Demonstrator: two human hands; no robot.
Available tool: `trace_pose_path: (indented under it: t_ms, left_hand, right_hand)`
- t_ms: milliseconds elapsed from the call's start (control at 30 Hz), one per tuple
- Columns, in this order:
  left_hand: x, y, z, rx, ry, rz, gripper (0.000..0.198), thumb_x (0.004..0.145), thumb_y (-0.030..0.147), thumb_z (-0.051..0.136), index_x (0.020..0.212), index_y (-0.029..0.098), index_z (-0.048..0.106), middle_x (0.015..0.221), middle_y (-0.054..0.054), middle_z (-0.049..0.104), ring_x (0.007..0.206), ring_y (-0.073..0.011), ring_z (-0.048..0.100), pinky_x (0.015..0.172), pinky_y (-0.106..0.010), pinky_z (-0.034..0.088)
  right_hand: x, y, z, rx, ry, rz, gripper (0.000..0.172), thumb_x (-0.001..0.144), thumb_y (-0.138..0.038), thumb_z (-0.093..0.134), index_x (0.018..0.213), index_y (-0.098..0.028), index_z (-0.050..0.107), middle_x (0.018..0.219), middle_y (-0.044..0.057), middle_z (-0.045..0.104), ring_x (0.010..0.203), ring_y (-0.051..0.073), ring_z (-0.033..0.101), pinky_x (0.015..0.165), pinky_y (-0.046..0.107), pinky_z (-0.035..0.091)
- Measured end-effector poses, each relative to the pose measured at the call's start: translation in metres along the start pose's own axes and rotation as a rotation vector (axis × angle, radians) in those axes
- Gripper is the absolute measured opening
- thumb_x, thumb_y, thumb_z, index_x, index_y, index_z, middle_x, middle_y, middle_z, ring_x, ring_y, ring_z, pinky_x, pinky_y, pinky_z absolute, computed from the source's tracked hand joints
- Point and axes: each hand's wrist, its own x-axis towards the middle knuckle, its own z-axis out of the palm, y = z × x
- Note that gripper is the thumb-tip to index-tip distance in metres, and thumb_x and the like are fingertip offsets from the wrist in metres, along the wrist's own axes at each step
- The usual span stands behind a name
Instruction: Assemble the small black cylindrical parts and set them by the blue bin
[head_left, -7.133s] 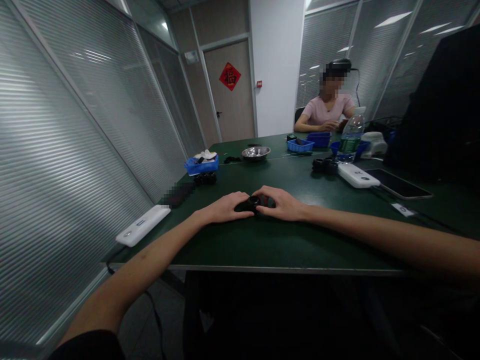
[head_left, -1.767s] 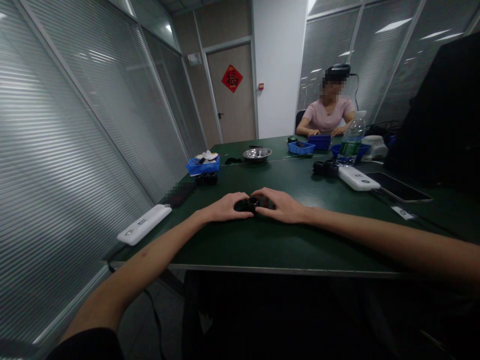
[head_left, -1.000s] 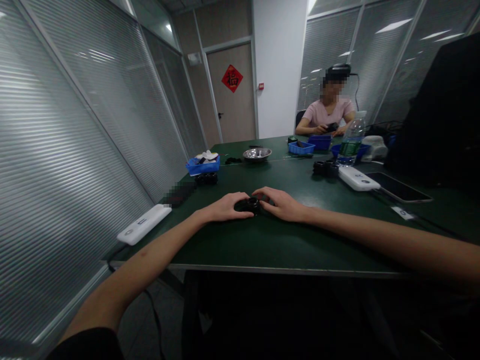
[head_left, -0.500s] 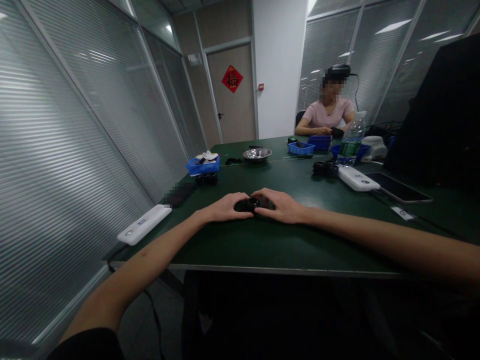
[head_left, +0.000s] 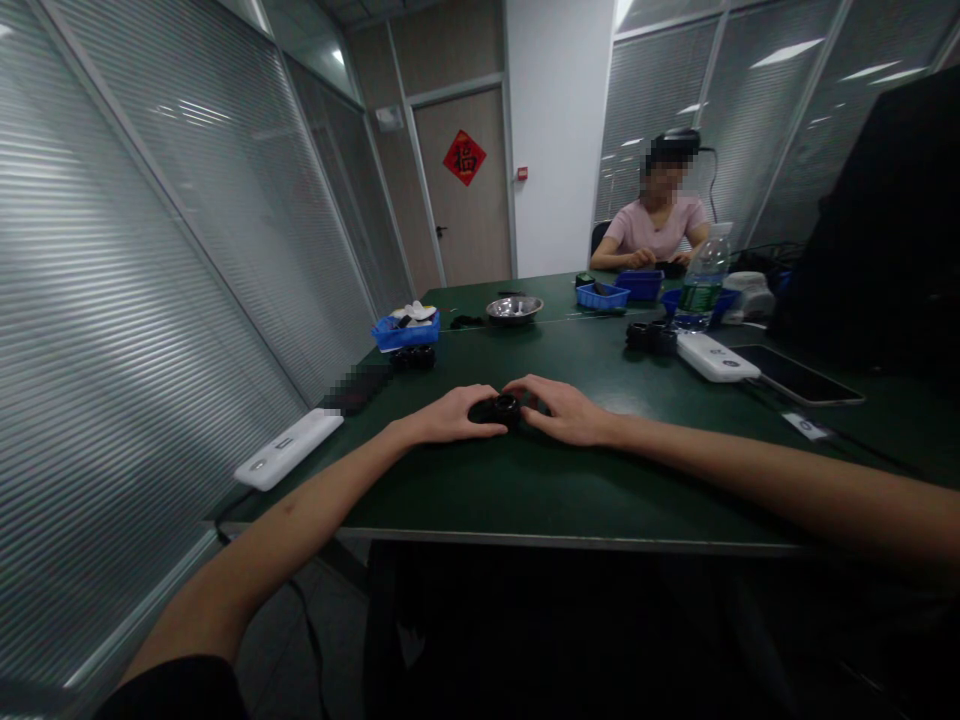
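Note:
Both my arms reach out over the dark green table (head_left: pixel 525 480). My left hand (head_left: pixel 448 417) and my right hand (head_left: pixel 564 410) meet around a small black round part (head_left: pixel 501 408) that rests on the tabletop. The fingers of both hands curl onto it from either side. Most of the part is hidden under my fingers.
A white power bank (head_left: pixel 287 449) lies near the left edge, another (head_left: pixel 716 357) beside a phone (head_left: pixel 796 375) at right. A blue tray (head_left: pixel 405 330), black parts (head_left: pixel 412 357), a metal bowl (head_left: pixel 514 308) and a water bottle (head_left: pixel 701 282) stand farther back. A person in pink (head_left: pixel 654 232) sits at the far end.
My hands have stayed on the black part with only slight finger shifts. The person at the far end has moved their hands over the blue trays.

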Motion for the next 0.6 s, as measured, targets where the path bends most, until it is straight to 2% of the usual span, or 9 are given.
trace_pose_path:
  t_ms: [267, 433, 500, 600]
  left_hand:
    - [0.0003, 0.0018, -0.0003, -0.027, 0.003, 0.004, 0.047, 0.091, 0.058, 0.068, 0.12, 0.021, 0.065, 0.115, -0.007, 0.067, 0.105, -0.0239, 0.064, 0.092, -0.037, 0.048]
    - [0.0004, 0.001, 0.0002, -0.01, 0.009, 0.009, 0.048, 0.091, 0.058, 0.068, 0.12, 0.02, 0.065, 0.114, -0.007, 0.067, 0.105, -0.0241, 0.064, 0.093, -0.037, 0.048]
    - [0.0003, 0.0005, 0.0004, -0.004, 0.005, 0.008, 0.047, 0.091, 0.058, 0.068, 0.119, 0.02, 0.064, 0.115, -0.008, 0.067, 0.105, -0.0242, 0.063, 0.093, -0.037, 0.048]
    - [0.0003, -0.0002, 0.0007, -0.003, 0.007, -0.001, 0.047, 0.091, 0.057, 0.068, 0.12, 0.02, 0.064, 0.115, -0.008, 0.067, 0.105, -0.0243, 0.063, 0.093, -0.037, 0.048]
  right_hand:
    - [0.0023, 0.0034, 0.0013, 0.038, 0.034, 0.003, 0.033, 0.102, -0.03, 0.053, 0.133, -0.019, 0.057, 0.12, 0.011, 0.068, 0.099, 0.024, 0.067, 0.087, 0.042, 0.057]
    - [0.0013, 0.0014, -0.0003, 0.031, 0.026, 0.008, 0.037, 0.099, -0.022, 0.051, 0.136, -0.018, 0.055, 0.122, 0.011, 0.067, 0.102, 0.024, 0.067, 0.093, 0.045, 0.055]
    - [0.0005, -0.0007, -0.0015, 0.025, 0.01, 0.002, 0.038, 0.099, -0.024, 0.05, 0.137, -0.018, 0.054, 0.123, 0.012, 0.066, 0.102, 0.025, 0.066, 0.092, 0.045, 0.055]
    - [-0.0003, -0.0042, -0.0028, 0.016, -0.007, -0.007, 0.04, 0.102, -0.038, 0.053, 0.138, -0.02, 0.054, 0.125, 0.012, 0.066, 0.098, 0.024, 0.066, 0.089, 0.043, 0.055]
